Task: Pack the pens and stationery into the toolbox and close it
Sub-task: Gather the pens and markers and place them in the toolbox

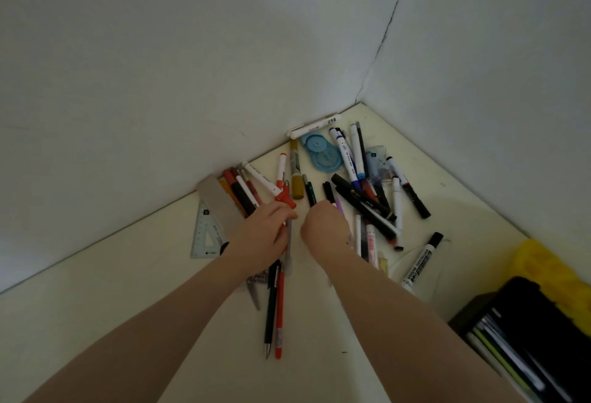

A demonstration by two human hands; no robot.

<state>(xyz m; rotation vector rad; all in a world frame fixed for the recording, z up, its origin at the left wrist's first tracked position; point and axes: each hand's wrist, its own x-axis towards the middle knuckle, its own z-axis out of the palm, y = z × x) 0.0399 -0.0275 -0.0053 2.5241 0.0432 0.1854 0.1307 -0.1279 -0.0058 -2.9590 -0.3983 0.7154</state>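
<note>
Crowding the wall corner, pens (358, 185), left grip (265, 233) holding pens, right grip (324, 226) unclear

We are seeing pens and markers (358, 188) lying scattered across the pale table's far corner, crossing one another, with a blue correction tape (321, 154) and a clear set square (206, 236) among them. The black toolbox (527, 338) is sitting open at right, already holding some pens.

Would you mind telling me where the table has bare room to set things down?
The cream table is bare left of the left forearm, below the clear set square, and along the right wall beyond the black marker. The corner around the blue tape dispenser is crowded, as is the space between both hands.
</note>
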